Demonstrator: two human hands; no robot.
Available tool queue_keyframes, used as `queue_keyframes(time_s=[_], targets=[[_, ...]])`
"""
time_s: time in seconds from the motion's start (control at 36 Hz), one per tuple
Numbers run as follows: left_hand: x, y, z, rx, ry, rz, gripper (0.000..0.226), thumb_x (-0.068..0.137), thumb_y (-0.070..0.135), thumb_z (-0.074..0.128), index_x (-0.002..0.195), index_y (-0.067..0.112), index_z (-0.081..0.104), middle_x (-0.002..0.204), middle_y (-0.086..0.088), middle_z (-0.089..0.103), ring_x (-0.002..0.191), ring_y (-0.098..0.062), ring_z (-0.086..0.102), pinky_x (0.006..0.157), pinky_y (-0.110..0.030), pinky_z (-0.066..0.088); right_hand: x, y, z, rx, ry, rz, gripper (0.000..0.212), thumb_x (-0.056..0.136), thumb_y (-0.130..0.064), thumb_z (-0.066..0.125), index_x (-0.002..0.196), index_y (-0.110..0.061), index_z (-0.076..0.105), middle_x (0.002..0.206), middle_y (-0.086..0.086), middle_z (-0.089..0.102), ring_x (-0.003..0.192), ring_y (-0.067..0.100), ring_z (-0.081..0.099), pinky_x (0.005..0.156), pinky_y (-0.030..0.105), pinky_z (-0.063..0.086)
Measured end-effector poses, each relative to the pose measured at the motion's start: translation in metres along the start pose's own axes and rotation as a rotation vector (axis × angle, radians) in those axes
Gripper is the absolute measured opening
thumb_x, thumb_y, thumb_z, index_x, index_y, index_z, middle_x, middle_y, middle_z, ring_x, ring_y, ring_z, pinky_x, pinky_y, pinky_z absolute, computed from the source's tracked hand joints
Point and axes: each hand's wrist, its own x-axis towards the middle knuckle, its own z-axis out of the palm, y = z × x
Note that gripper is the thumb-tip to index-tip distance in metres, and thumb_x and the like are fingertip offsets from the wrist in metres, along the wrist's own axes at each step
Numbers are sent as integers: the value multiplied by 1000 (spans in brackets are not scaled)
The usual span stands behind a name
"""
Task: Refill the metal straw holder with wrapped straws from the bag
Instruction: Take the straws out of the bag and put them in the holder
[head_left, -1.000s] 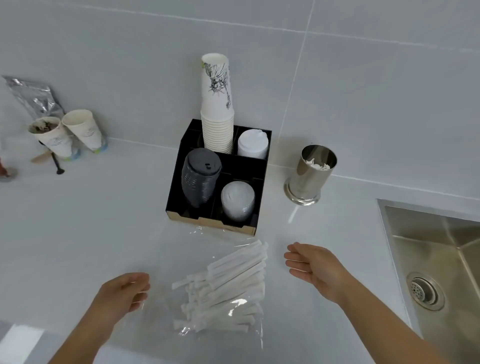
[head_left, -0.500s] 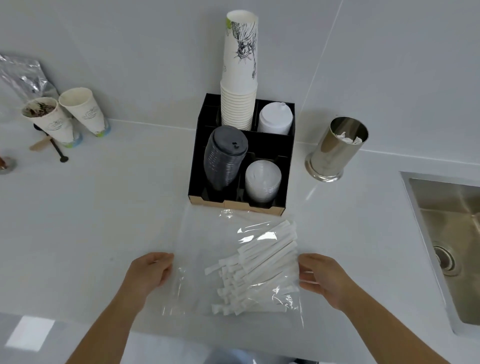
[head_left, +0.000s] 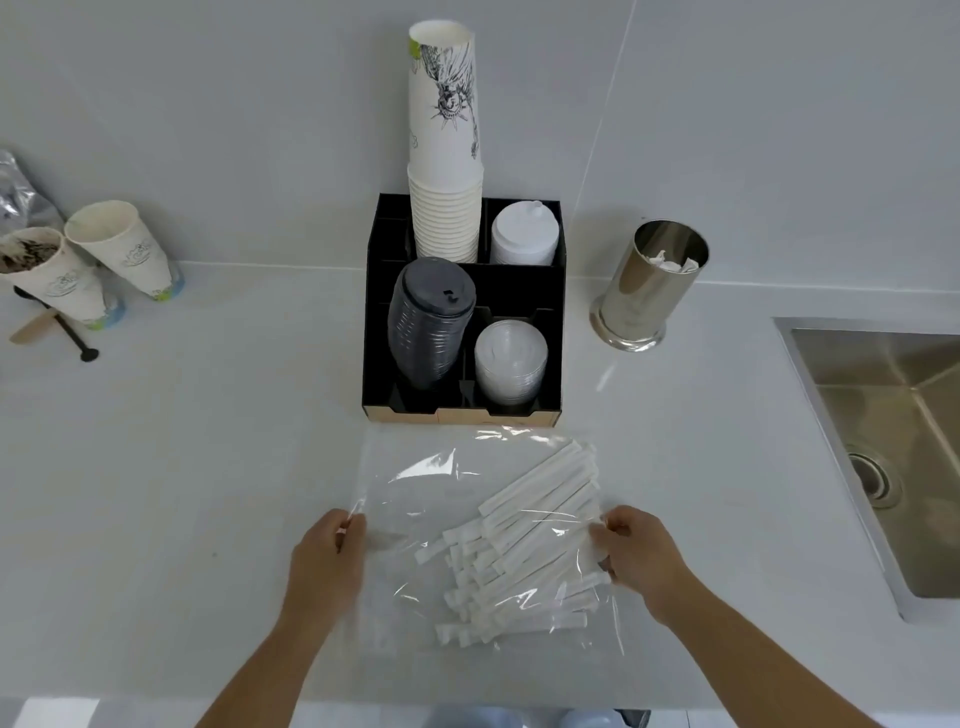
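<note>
A clear plastic bag (head_left: 415, 499) lies flat on the white counter, holding several white wrapped straws (head_left: 524, 540) bunched toward its right side. My left hand (head_left: 324, 564) pinches the bag's left edge. My right hand (head_left: 636, 553) grips the bag's right edge, beside the straws. The shiny metal straw holder (head_left: 649, 288) stands upright at the back right, near the wall, with a few wrapped straw tips showing low inside it.
A black organizer (head_left: 462, 415) with a tall paper cup stack (head_left: 447, 156) and lid stacks stands just behind the bag. Two paper cups (head_left: 83, 265) sit at the far left. A steel sink (head_left: 893, 441) is set into the counter at the right.
Both hands have moved inward from beside the bag and taken hold of its left and right edges. The view has also shifted closer to the counter.
</note>
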Motion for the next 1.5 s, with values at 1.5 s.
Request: queue_keyframes(time_s=[1.5], targets=[[-79, 131, 168, -51, -304, 11, 18, 78, 21, 74, 94, 24, 66, 76, -3, 66, 70, -20, 65, 62, -24, 49, 11, 101, -226, -456, 282, -137, 56, 88, -25, 64, 140, -14, 46, 129, 10, 57, 112, 27, 58, 94, 40, 46]])
